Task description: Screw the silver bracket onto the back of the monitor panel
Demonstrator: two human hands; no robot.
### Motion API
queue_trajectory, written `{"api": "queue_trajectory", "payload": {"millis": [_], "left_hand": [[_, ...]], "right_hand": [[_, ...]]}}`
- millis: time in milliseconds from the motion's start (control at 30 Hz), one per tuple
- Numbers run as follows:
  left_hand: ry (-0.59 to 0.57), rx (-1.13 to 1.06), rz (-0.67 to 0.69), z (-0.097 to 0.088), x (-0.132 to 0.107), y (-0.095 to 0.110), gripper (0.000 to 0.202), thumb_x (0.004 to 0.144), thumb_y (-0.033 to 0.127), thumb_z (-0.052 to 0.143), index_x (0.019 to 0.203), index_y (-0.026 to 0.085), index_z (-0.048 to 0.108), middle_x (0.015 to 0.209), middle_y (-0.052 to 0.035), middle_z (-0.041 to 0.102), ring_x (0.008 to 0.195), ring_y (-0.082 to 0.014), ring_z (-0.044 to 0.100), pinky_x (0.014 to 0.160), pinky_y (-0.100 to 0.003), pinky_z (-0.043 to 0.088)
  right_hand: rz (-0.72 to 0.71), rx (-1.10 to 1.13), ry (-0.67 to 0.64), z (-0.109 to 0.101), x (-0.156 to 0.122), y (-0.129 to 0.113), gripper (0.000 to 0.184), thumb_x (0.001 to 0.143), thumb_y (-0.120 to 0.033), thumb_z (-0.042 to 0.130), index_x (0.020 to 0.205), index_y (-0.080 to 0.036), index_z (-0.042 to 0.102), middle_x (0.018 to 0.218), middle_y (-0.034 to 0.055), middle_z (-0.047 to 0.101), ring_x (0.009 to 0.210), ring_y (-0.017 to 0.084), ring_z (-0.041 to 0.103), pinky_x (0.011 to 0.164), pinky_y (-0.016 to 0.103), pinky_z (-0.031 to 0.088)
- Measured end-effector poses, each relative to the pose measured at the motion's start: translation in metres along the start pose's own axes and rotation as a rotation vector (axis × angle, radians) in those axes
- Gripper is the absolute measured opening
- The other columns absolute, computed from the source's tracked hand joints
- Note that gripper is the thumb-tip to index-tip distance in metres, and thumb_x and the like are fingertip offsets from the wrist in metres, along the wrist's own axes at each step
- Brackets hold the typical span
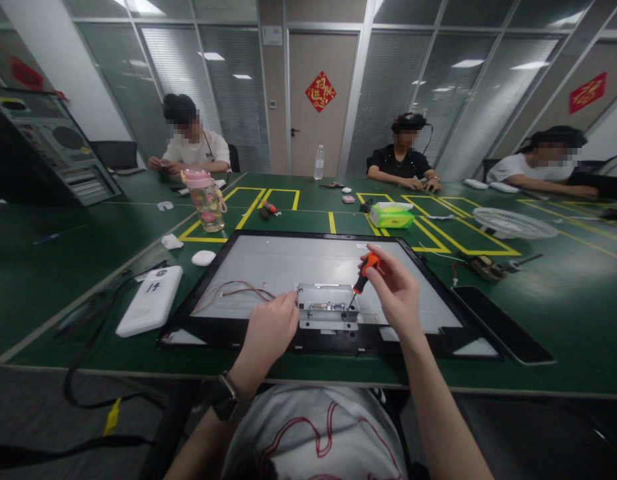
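Note:
A monitor panel with a black frame (428,280) lies face down on the table, its grey metal back showing. A metal bracket with connector ports (316,295) sits near the panel's front edge. My right hand (401,300) grips an orange and black screwdriver (361,279), which slants down so that its tip meets the bracket's right side. My left hand (273,323) has its fingers bent at the bracket's left edge, holding it; the fingertips are partly hidden. Thin coloured wires (233,285) run across the panel beside that hand.
A white power bank (151,301) lies left of the panel, a black phone (503,325) right of it. Beyond stand a pink-lidded bottle (206,203), a green tissue pack (391,215) and a white round grille (513,223). Several people sit across the table; a computer case (63,143) stands far left.

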State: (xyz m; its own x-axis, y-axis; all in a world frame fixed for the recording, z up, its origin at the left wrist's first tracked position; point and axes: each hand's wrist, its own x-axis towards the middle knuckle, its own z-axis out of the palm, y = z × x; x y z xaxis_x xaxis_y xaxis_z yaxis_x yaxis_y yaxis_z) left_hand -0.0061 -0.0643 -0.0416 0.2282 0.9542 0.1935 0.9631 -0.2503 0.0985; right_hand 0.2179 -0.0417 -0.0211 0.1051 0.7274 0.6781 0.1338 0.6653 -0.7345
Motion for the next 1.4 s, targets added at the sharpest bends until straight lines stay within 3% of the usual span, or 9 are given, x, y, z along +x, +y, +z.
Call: {"api": "queue_trajectory", "payload": {"millis": [100,200,333,467,667,833,1033,1267,1400], "left_hand": [[0.001,-0.002,-0.002,0.001,0.000,0.000,0.024,0.096,0.020,0.037,0.098,0.020,0.061,0.092,-0.0056,0.073,0.079,-0.0210,0.070,0.063,-0.028,0.044],[0.002,-0.002,0.000,0.002,0.000,-0.001,0.024,0.097,0.021,0.037,0.098,0.020,0.061,0.092,-0.0056,0.072,0.079,-0.0211,0.070,0.064,-0.029,0.044],[0.007,0.000,0.006,0.002,-0.001,-0.002,0.023,0.097,0.020,0.037,0.098,0.020,0.061,0.092,-0.0050,0.072,0.080,-0.0216,0.070,0.063,-0.029,0.044],[0.024,0.008,0.013,0.004,-0.001,-0.003,0.022,0.097,0.021,0.038,0.097,0.020,0.060,0.091,-0.0045,0.072,0.078,-0.0216,0.070,0.061,-0.029,0.042],[0.032,0.001,0.018,0.007,0.000,-0.004,0.021,0.097,0.021,0.039,0.096,0.020,0.060,0.090,-0.0039,0.072,0.078,-0.0206,0.070,0.061,-0.028,0.040],[0.023,0.004,0.010,0.006,0.001,-0.003,0.022,0.097,0.021,0.038,0.097,0.021,0.060,0.091,-0.0042,0.073,0.078,-0.0215,0.070,0.062,-0.028,0.042],[0.000,0.000,-0.005,0.004,0.000,-0.002,0.023,0.097,0.021,0.038,0.098,0.020,0.060,0.093,-0.0055,0.073,0.080,-0.0208,0.070,0.064,-0.028,0.044],[0.002,0.008,0.004,0.002,0.000,-0.001,0.023,0.097,0.021,0.038,0.097,0.020,0.061,0.091,-0.0053,0.072,0.079,-0.0221,0.070,0.063,-0.029,0.043],[0.000,0.012,0.004,0.002,0.000,-0.001,0.022,0.096,0.020,0.038,0.096,0.020,0.061,0.090,-0.0049,0.072,0.079,-0.0225,0.070,0.062,-0.030,0.043]], "right_hand": [[-0.057,0.009,0.043,0.000,0.002,0.002,0.022,0.084,-0.021,0.069,0.106,-0.027,0.070,0.096,0.0030,0.060,0.089,0.017,0.059,0.081,0.031,0.051],[-0.009,0.171,-0.016,-0.002,0.002,0.004,0.013,0.086,-0.024,0.069,0.098,-0.027,0.071,0.093,0.0018,0.061,0.084,0.016,0.060,0.076,0.029,0.051],[0.080,0.333,-0.139,-0.006,0.001,0.003,0.019,0.094,-0.030,0.059,0.110,-0.029,0.068,0.097,0.0040,0.068,0.087,0.018,0.065,0.079,0.034,0.054],[0.122,0.343,-0.218,-0.005,0.001,0.002,0.031,0.096,-0.032,0.054,0.126,-0.031,0.062,0.111,0.0066,0.069,0.094,0.021,0.066,0.085,0.041,0.054],[0.013,0.095,0.034,-0.001,0.002,0.005,0.020,0.080,-0.024,0.075,0.099,-0.026,0.070,0.096,0.0027,0.061,0.089,0.018,0.060,0.084,0.032,0.051],[0.038,0.248,-0.026,-0.004,0.002,0.006,0.010,0.087,-0.028,0.067,0.097,-0.026,0.069,0.095,0.0022,0.060,0.083,0.016,0.060,0.074,0.029,0.050],[0.120,0.427,-0.158,-0.003,0.003,-0.004,0.017,0.094,-0.034,0.057,0.106,-0.026,0.067,0.090,0.0044,0.065,0.083,0.019,0.062,0.072,0.032,0.051],[0.100,0.442,-0.235,-0.004,0.002,-0.004,0.014,0.085,-0.036,0.069,0.096,-0.027,0.069,0.090,0.0034,0.064,0.082,0.020,0.063,0.075,0.037,0.054],[0.071,0.354,-0.103,-0.004,0.002,0.000,0.012,0.083,-0.028,0.072,0.095,-0.027,0.069,0.086,0.0016,0.065,0.077,0.018,0.063,0.069,0.032,0.052]]}}
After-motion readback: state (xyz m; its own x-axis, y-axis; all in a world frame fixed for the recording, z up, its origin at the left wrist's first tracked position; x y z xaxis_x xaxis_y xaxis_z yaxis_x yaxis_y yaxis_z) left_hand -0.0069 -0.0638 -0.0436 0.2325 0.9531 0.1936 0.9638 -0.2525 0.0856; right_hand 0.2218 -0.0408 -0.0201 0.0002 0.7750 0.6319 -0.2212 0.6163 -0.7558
